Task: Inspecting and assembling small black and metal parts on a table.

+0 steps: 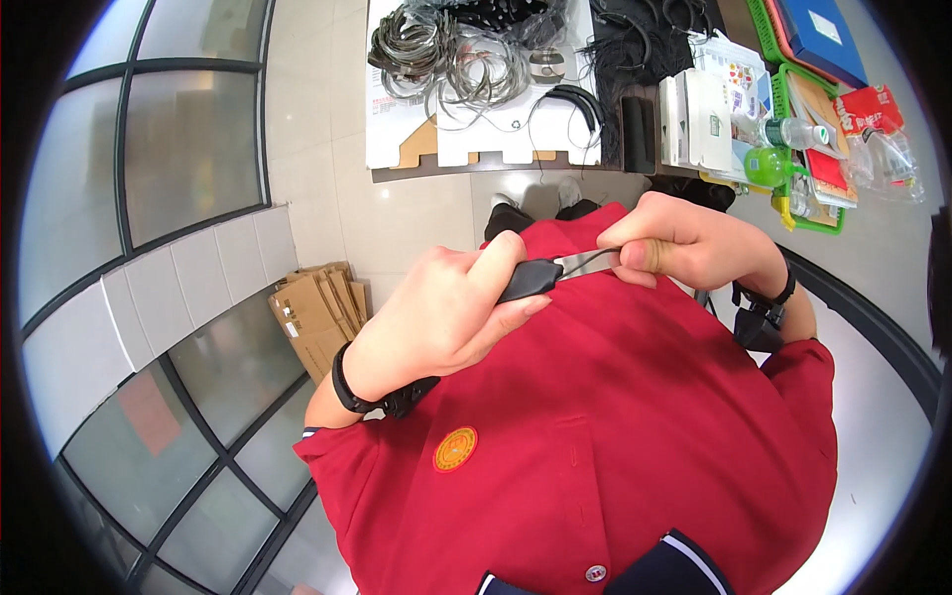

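My left hand [446,309] is closed around the black handle-like end [529,280] of a flat metal piece [579,265]. My right hand [692,242] pinches the far end of the metal between thumb and fingers, beside a thin dark strand that runs across it. The exact kind of tool or part cannot be told. Both hands are held in front of my red shirt, short of the table edge. Beyond them on the table lie coiled metal bands or wires [413,46], a looser clear-looking coil [487,71] and several black curved bands [580,100].
White cardboard [513,137] covers part of the table. Black stringy material [613,59], a dark oblong case [638,134], white boxes [706,119], a green spray bottle [766,166] and a clear bottle [796,134] are farther right. Folded cartons [316,320] lean by the glass partition at left.
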